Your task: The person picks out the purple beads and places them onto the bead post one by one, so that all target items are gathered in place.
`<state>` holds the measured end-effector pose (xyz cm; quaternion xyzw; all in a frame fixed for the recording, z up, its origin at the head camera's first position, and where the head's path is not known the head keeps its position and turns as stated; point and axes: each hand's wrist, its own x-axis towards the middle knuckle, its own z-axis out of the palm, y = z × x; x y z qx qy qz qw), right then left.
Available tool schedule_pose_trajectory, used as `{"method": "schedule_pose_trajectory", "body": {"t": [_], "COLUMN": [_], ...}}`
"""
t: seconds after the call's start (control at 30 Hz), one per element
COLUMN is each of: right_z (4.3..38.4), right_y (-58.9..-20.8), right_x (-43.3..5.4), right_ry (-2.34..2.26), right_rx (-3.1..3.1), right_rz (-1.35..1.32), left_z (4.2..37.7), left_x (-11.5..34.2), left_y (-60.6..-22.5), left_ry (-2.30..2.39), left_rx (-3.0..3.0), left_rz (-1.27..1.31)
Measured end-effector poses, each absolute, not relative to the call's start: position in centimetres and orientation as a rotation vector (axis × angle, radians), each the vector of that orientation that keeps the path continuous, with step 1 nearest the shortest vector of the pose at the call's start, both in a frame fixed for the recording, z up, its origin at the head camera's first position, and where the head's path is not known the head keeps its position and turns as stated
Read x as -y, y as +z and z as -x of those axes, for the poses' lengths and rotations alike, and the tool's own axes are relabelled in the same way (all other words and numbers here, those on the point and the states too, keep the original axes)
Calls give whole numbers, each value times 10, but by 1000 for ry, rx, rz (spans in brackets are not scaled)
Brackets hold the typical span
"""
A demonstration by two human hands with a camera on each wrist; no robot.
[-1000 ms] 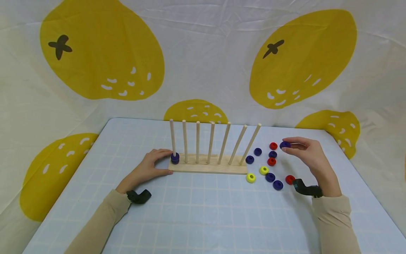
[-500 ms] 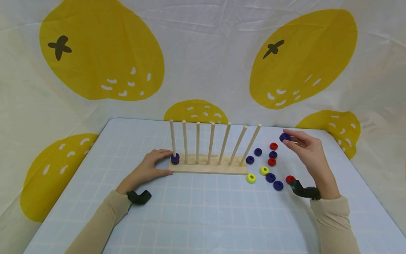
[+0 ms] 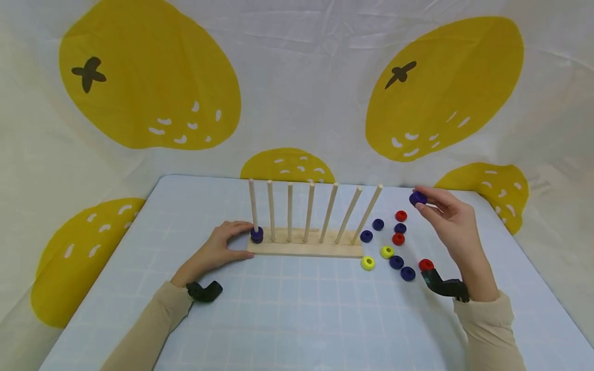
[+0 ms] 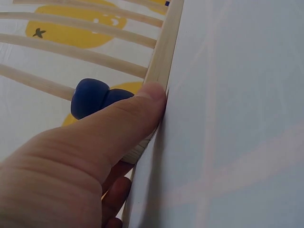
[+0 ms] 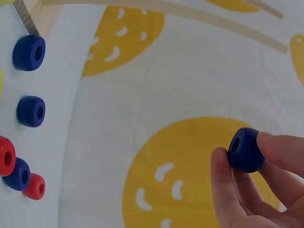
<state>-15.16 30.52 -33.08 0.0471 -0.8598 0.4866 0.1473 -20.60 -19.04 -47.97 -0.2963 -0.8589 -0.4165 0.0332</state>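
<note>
A wooden base with a row of upright pegs, the peg rack [image 3: 306,249], stands mid-table. My left hand [image 3: 217,249] grips its left end, thumb along the front edge in the left wrist view. Two blue beads [image 3: 257,235] are stacked on the leftmost peg; the other pegs are bare. At the right, my right hand [image 3: 452,219] pinches a blue bead [image 5: 246,150] between thumb and fingers, raised above the table. Its hole shows in the right wrist view.
Right of the rack lie loose beads: several blue ones [image 3: 396,262], red ones [image 3: 398,239] and two yellow ones [image 3: 368,263]. A white cloth with yellow fruit shapes [image 3: 306,103] hangs behind the pale gridded table [image 3: 297,319].
My right hand has lifted the blue bead up and away from the loose beads, then slowed. The left hand keeps its grip on the rack. The head view has tilted slightly.
</note>
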Motion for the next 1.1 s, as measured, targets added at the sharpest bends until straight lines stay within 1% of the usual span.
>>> {"method": "schedule_pose_trajectory", "body": {"t": [0.1, 0.5, 0.87, 1.1], "right_z": [151, 134, 133, 134], "right_y": [-328, -315, -303, -285], "right_x": [-298, -284, -270, -259], "right_ry": [1401, 1414, 1430, 1569], "right_rx": [2431, 2347, 2286, 2153], "right_rz": [-184, -296, -365, -449], "left_z": [204, 207, 202, 208], "left_x": [197, 192, 195, 193], "left_y": [-479, -482, -483, -484], "left_ry": [-1252, -1248, -1276, -1259], "left_rx": [2648, 2633, 2670, 2620], "left_rz": [918, 927, 874, 923]}}
